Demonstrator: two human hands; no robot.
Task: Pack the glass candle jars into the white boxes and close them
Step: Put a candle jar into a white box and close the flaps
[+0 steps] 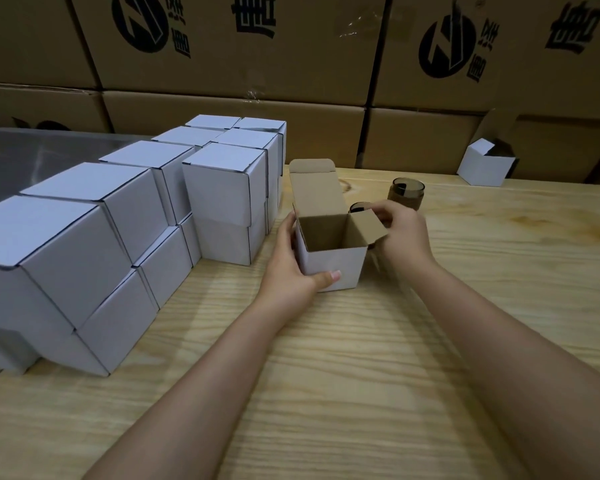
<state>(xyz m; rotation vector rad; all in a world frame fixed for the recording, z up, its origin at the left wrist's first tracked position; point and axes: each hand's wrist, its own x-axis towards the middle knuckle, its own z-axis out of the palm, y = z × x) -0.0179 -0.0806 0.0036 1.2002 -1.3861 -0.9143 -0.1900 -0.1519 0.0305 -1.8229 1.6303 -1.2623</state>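
Observation:
An open white box (336, 263) with a brown inside stands on the wooden table (361, 358), its lid standing up at the back. Nothing shows inside it. My left hand (291, 268) grips its left side, thumb on the front face. My right hand (400, 233) pinches the box's right side flap. Behind that flap a dark glass candle jar (359, 206) is mostly hidden. A second dark glass jar (406, 192) with a tan band stands farther back, clear of both hands.
Closed white boxes (226, 202) are stacked two high in rows along the left. Another open white box (485, 166) sits at the back right. Large brown cartons (257, 46) form a wall behind the table.

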